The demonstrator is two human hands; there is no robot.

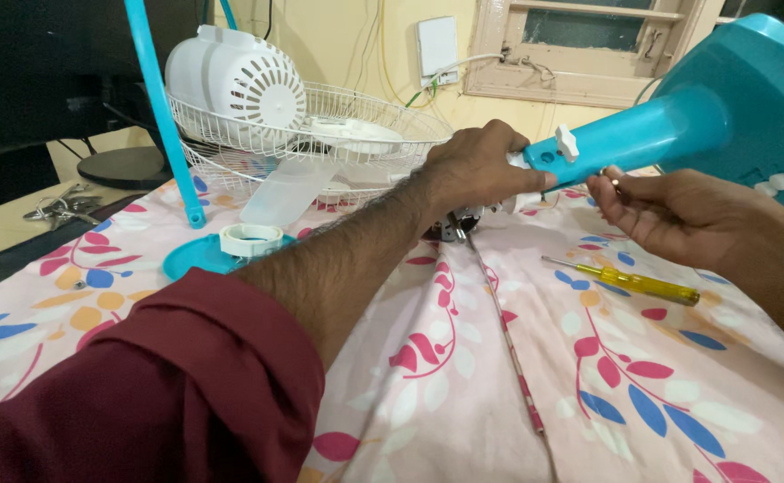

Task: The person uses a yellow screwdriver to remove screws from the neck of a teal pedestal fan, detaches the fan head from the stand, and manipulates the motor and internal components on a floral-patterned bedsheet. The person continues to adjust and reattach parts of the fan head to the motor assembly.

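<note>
Nearest to us lay the flowered cloth (464, 402), pink with red, blue and orange leaves, spread over the surface so that small parts would rest soft and show up against it. Our left arm in its one maroon sleeve (141, 394) reached across it from seven o'clock toward one o'clock. A little further, at three o'clock of the cloth's middle, one yellow-handled screwdriver (634, 283) lay flat and untouched, close enough to our right hand (656, 215) to be picked up readily. That right hand was cupped palm up with its fingers curled, pinching something small at the fingertips; we could not tell what it was, only that it sat just under the blue fan stand (643, 134). Our left hand (477, 165) was clenched around the narrow end of that one stand, where a white knob (567, 143) stuck out, and it seemed to hold the joint steady over the cloth while the wide base rose toward two o'clock. Beyond, at ten o'clock, we counted one white ring cap (251, 239) on a blue disc (191, 257), one clear fan blade (289, 190), two wire fan guards (365, 121) stacked as a basket, and one white motor housing (235, 80) resting in them, probably set aside there. At nine o'clock one bunch of keys (61, 207) lay on bare wood. Farthest off, one white switch box (437, 46) hung on the yellow wall.
</note>
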